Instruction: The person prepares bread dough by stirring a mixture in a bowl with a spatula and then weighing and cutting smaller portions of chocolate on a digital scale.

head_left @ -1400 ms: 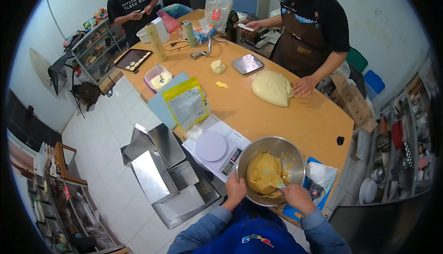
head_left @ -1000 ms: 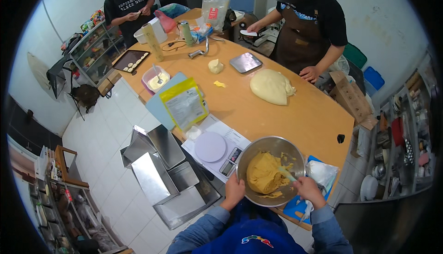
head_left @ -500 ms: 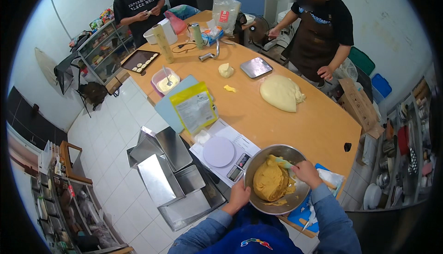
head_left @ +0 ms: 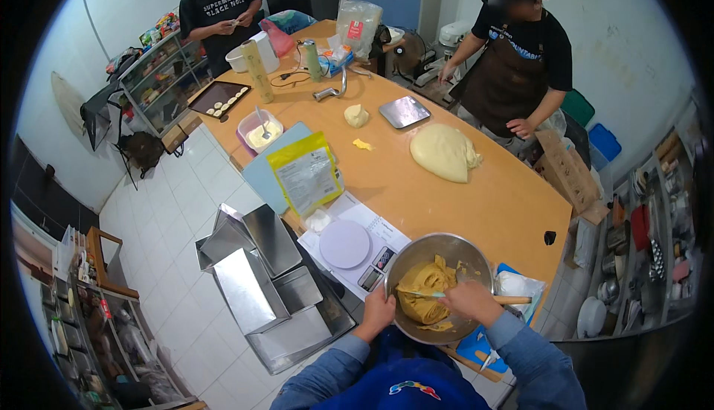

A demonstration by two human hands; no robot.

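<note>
A steel mixing bowl (head_left: 482, 261) stands at the table's near edge, with a mass of yellow-brown dough (head_left: 422, 298) in it. My left hand (head_left: 378, 309) is closed on the bowl's left rim. My right hand (head_left: 471, 302) grips a spatula over the bowl. The spatula's wooden handle (head_left: 515, 300) sticks out to the right past the rim. Its pale blade (head_left: 425, 293) lies against the dough, its tip partly hidden there. Just left of the bowl is a white kitchen scale (head_left: 345, 245) with a round platform.
Metal baking tins (head_left: 249, 291) are stacked left of me. A yellow pouch (head_left: 306, 175) stands behind the scale. Farther off lie a large pale dough (head_left: 442, 153), a small dough ball (head_left: 356, 116) and a metal tray (head_left: 404, 111). Two people stand across the wooden table (head_left: 491, 209).
My right hand has moved left and down over the bowl, and the spatula blade now lies across the dough's middle. The dough's shape has changed. My left hand stays at the rim.
</note>
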